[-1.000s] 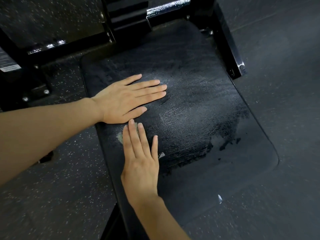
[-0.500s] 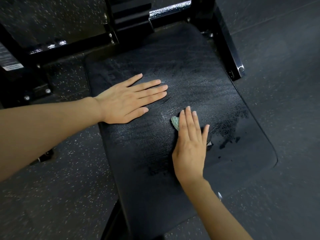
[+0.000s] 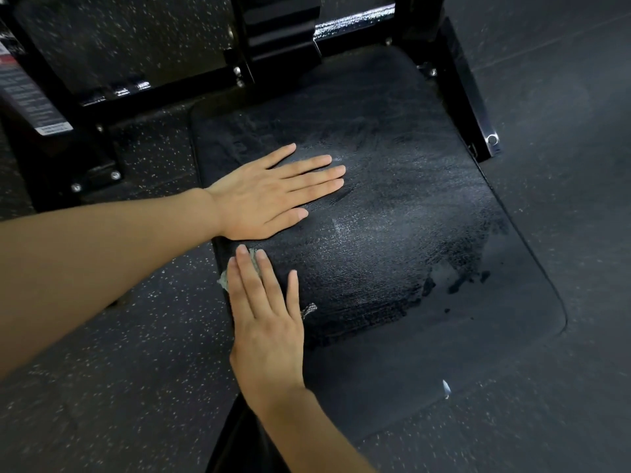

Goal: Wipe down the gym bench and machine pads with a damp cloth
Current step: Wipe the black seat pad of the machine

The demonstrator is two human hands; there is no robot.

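Black bench pad on a speckled floor.
Left hand flat at 10 o'clock; right hand presses a cloth at 8 o'clock; wet sheen centrally.

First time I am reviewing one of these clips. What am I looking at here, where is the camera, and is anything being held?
There is no robot here. A person wears a wide-angle camera on the head, so you look down at their own two bare arms. Below them is a black padded gym bench on a black metal frame, standing on a speckled rubber floor. The left hand lies flat on the pad with straight fingers and holds nothing. The right hand, nearer the camera at the pad's left edge as seen, presses a small pale green cloth flat against the pad. Only bits of the cloth peek out around the fingers. The shinier, streaked middle of the pad looks damp from wiping, while the near right corner looks duller.
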